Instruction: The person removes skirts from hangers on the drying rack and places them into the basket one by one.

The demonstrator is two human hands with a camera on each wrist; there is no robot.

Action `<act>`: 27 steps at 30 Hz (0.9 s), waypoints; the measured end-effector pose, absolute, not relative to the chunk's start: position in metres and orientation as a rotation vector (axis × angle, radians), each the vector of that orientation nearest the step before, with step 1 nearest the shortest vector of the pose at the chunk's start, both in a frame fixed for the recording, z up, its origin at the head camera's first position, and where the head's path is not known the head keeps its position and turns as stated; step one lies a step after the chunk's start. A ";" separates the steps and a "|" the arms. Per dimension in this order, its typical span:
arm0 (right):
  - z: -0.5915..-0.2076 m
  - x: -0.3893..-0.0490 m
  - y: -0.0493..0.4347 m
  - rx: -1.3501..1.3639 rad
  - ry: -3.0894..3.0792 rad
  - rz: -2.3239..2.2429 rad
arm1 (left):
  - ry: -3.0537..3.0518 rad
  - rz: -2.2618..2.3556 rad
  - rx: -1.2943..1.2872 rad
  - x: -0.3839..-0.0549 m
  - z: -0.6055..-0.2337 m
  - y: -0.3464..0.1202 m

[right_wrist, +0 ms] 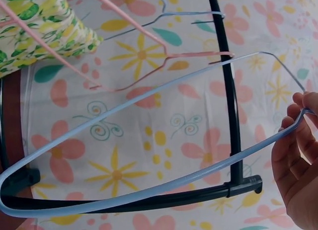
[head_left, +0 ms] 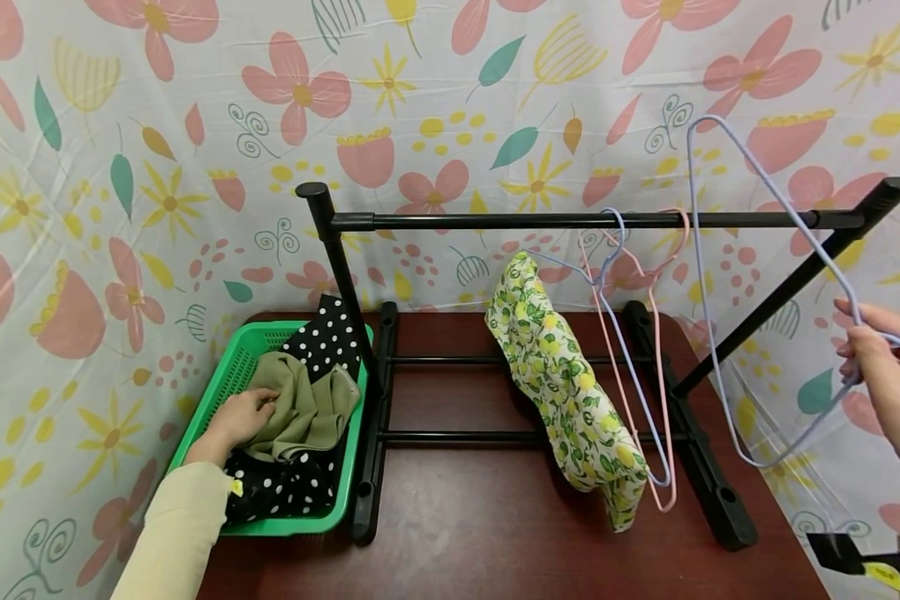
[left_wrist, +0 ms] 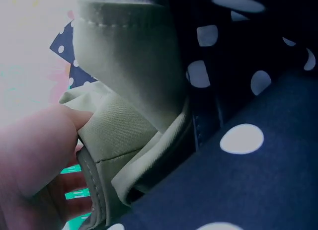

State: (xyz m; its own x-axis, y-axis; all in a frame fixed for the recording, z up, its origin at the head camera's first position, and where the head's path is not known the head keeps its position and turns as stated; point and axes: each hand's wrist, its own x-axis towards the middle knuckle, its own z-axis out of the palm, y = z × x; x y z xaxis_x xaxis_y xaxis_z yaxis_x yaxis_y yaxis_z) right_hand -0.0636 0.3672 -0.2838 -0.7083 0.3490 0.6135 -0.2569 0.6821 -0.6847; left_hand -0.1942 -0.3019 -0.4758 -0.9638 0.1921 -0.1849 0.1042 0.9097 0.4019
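Note:
My left hand (head_left: 238,423) reaches into a green basket (head_left: 187,433) and grips an olive-green garment (head_left: 300,417). The left wrist view shows its thumb on top of the olive cloth (left_wrist: 124,125) and the fingers beneath the edge. Black polka-dot fabric (head_left: 292,487) lies under and around that garment. On the right, my right hand (head_left: 896,367) holds a light blue hanger (head_left: 776,187) near its neck, the bare hanger turned on its side. In the right wrist view, thumb and fingers pinch the blue hanger (right_wrist: 164,192) where its wires meet.
A black garment rack (head_left: 480,222) stands on the dark red table (head_left: 495,525). From its bar hang a blue hanger (head_left: 621,333) carrying a lemon-print garment (head_left: 562,375) and a pink hanger (head_left: 656,333). Floral cloth (head_left: 420,100) covers the wall behind.

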 end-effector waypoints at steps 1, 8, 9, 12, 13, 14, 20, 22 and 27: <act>-0.285 -0.063 0.367 -0.067 -2.124 1.022 | 2.854 0.585 0.222 -0.194 -0.475 -0.302; -0.295 -0.061 0.368 0.081 -2.026 1.127 | 2.898 0.593 0.238 -0.190 -0.470 -0.303; -0.297 -0.060 0.368 0.122 -1.998 1.160 | 2.906 0.594 0.244 -0.189 -0.468 -0.303; -0.302 -0.058 0.369 0.184 -1.971 1.164 | 2.932 0.603 0.269 -0.188 -0.464 -0.301; -0.305 -0.058 0.369 0.189 -1.968 1.167 | 2.940 0.607 0.276 -0.187 -0.463 -0.301; -0.307 -0.057 0.370 0.183 -1.976 1.146 | 2.945 0.614 0.281 -0.187 -0.462 -0.301; -0.318 -0.053 0.373 0.137 -2.006 1.131 | 2.955 0.656 0.309 -0.185 -0.453 -0.297; -0.321 -0.053 0.373 0.160 -1.973 1.186 | 2.961 0.664 0.313 -0.184 -0.449 -0.294; -0.329 -0.053 0.374 0.260 -1.819 1.394 | 2.984 0.686 0.315 -0.181 -0.441 -0.287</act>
